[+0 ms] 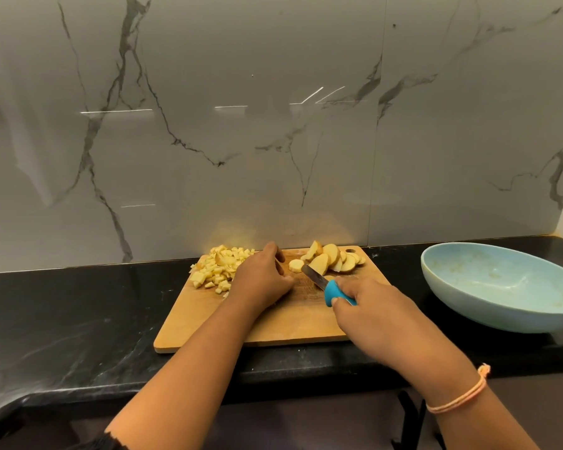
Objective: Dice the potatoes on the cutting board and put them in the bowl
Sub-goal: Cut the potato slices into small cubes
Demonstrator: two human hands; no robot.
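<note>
Knife [326,286] gripped in right hand [371,316] fingers, left hand [262,280] fingers curled on board [290,326], hold not discernible, dice [218,267] at its far left corner, slices [332,259] far right, bowl [501,316] at table's [78,319] right edge.

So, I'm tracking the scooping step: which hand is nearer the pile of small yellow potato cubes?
Left. The left hand lies just right of the pile of small yellow potato cubes; the right hand, gripping the blue-handled knife, is farther right.

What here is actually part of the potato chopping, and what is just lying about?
In use: cutting board, diced potato, potato slices, blue-handled knife, bowl.
Just there: black counter, marble wall, wrist thread.
</note>
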